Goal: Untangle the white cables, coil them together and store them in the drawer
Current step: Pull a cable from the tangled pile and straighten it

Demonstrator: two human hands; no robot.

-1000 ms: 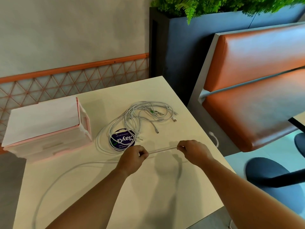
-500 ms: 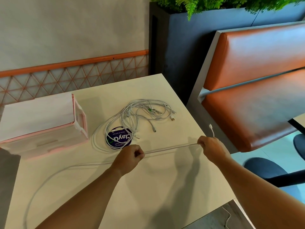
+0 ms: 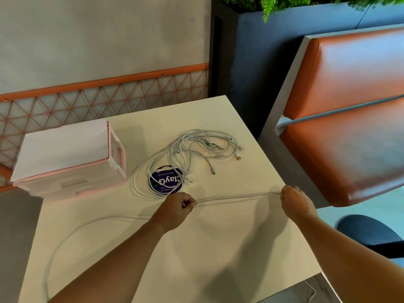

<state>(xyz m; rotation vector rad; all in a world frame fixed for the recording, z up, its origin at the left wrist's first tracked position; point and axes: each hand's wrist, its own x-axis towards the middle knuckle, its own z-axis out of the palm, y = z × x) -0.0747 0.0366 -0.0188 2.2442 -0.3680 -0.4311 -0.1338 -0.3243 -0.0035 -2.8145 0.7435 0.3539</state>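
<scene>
A white cable (image 3: 236,197) is stretched taut just above the cream table (image 3: 218,248) between my hands. My left hand (image 3: 175,206) pinches it near the table's middle; my right hand (image 3: 294,203) grips it near the right edge. Behind my left hand the cable trails left in a long loop (image 3: 65,241) toward the front left corner. A tangle of white cables (image 3: 196,149) with loose plugs lies farther back. The pink drawer box (image 3: 65,158) stands at the back left, its drawers closed.
A round dark blue sticker (image 3: 166,181) lies under the tangle's near loops. An orange padded bench (image 3: 349,110) stands right of the table, a dark stool (image 3: 371,235) below it. A wall with orange lattice (image 3: 98,99) runs behind.
My right hand slid right along the cable, away from my left hand, so the stretched span between them grew. My left hand kept its pinch in place.
</scene>
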